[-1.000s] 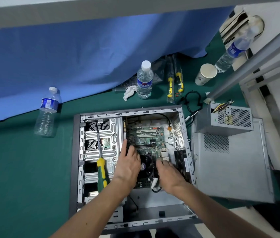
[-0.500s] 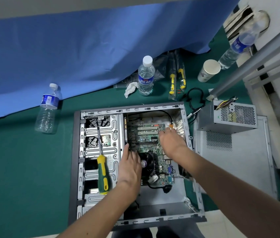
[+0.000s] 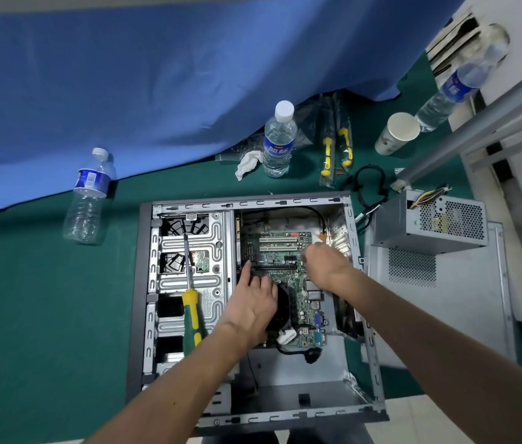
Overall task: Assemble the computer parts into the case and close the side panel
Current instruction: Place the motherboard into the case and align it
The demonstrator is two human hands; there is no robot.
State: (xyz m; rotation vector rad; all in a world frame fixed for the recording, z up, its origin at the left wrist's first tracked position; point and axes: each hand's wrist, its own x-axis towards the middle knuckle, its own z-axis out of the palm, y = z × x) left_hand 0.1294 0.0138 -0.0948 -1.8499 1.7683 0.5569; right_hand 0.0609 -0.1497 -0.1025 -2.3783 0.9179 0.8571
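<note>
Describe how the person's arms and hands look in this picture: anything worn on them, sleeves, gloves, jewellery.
Both arms are bare from the bottom edge of the picture up to the hands; no sleeve shows anywhere in view. The left hand and right hand wear no gloves. No watch, band or ring is visible on either wrist or on the fingers that show. The right hand is slightly blurred, so small details there cannot be told.

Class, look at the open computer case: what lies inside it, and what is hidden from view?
Inside the case lie a green motherboard and a screwdriver on the drive cage. The left hand covers most of the black fan; the right hand hides the board's right edge.
</note>
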